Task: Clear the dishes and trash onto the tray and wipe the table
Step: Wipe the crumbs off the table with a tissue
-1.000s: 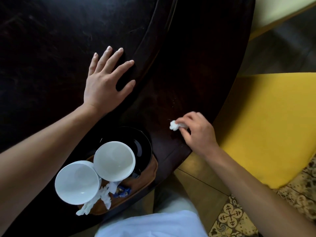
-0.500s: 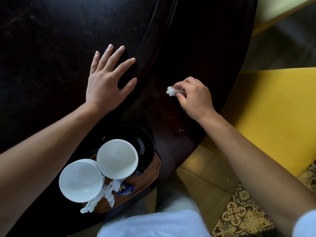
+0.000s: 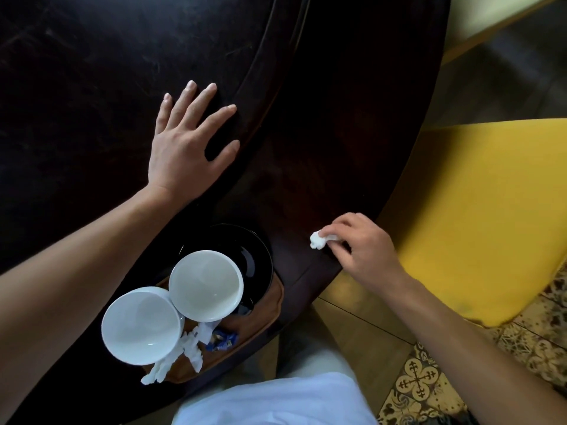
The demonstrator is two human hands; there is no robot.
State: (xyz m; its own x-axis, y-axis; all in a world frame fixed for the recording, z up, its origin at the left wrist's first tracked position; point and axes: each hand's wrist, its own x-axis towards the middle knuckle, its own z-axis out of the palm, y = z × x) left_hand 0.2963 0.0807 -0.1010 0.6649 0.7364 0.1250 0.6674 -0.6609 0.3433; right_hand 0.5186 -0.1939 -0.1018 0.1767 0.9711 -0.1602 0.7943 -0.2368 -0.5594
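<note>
My right hand [image 3: 359,246] pinches a small crumpled white tissue [image 3: 319,240] and holds it against the dark wooden table [image 3: 322,167] near its front edge. My left hand [image 3: 187,148] lies flat on the table top with its fingers spread. Close to me a brown wooden tray [image 3: 270,305] sits at the table's edge. It carries two white bowls [image 3: 206,285] [image 3: 141,325], a black plate [image 3: 251,256] under one bowl, white torn paper scraps [image 3: 184,351] and a blue wrapper [image 3: 224,338].
A yellow chair seat [image 3: 478,216] stands right of the table, close to my right hand. A second pale chair [image 3: 478,13] is at the top right. Patterned floor tiles [image 3: 417,378] show below. The table has a raised curved inner ring [image 3: 276,65].
My right hand has drawn the tissue back across the table from farther out toward the front edge. My left hand has stayed flat in place.
</note>
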